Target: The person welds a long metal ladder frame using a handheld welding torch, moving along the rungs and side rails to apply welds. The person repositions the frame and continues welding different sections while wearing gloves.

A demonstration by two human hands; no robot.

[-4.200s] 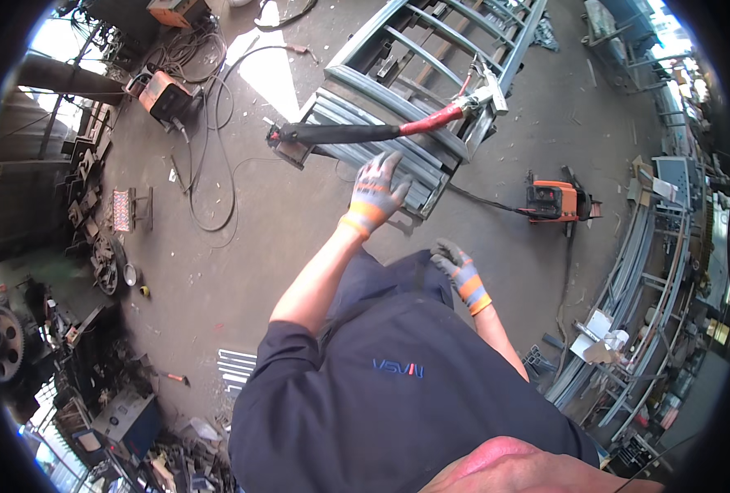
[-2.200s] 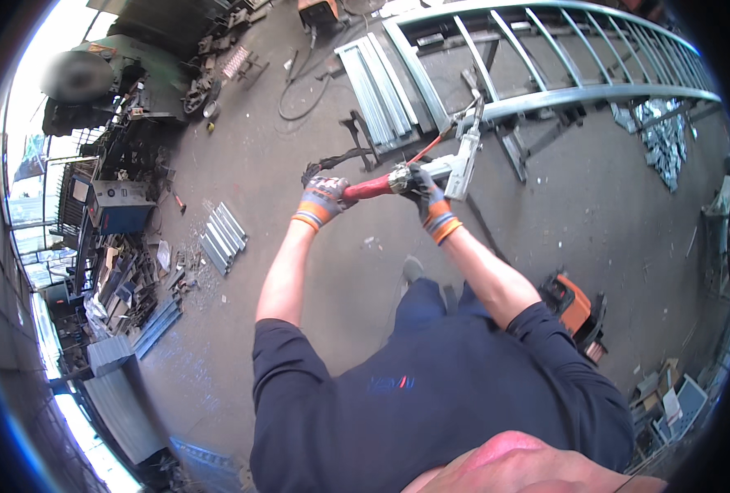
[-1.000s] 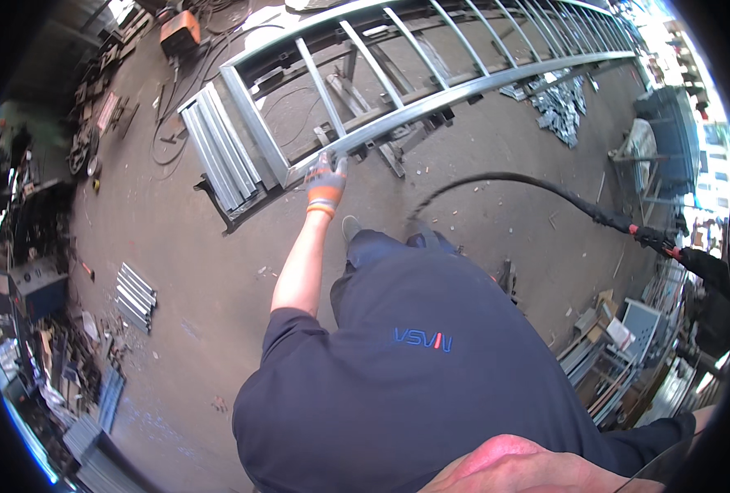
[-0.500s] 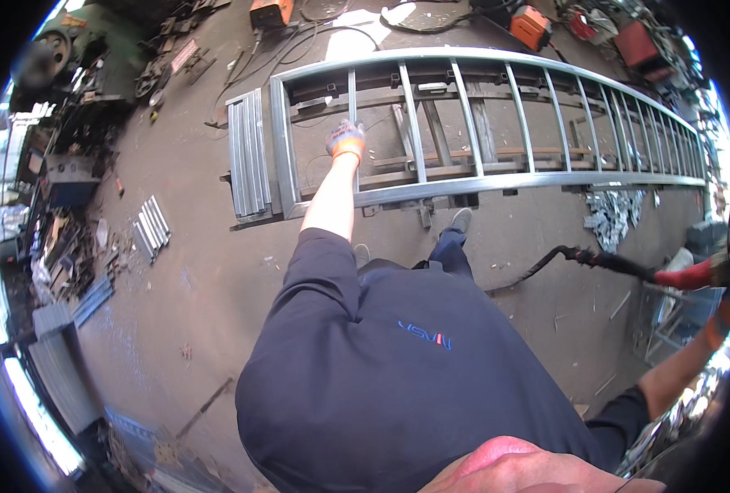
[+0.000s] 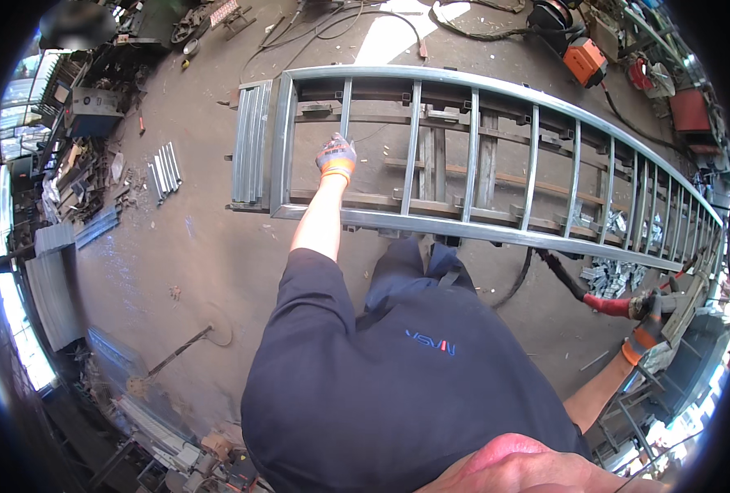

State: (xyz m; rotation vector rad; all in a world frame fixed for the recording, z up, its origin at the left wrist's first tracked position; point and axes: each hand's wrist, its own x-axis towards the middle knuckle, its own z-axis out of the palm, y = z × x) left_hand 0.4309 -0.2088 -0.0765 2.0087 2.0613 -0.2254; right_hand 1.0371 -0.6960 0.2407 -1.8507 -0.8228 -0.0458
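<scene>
Silvery metal frame (image 5: 463,229), long and ladder-like, with many slim crossbars (image 5: 471,156).

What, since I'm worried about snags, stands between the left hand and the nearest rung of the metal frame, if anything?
Nothing visible: the gloved left hand is directly at the rung of the metal frame, overlapping it in view. Whether it wraps the rung is hard to tell.

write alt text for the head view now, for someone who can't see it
A person's gloved left hand is closed on a crossbar of a long, ladder-like metal frame, while the gloved right hand, far right, holds a red-handled tool. Metal strips lie beside the frame's left end.
</scene>
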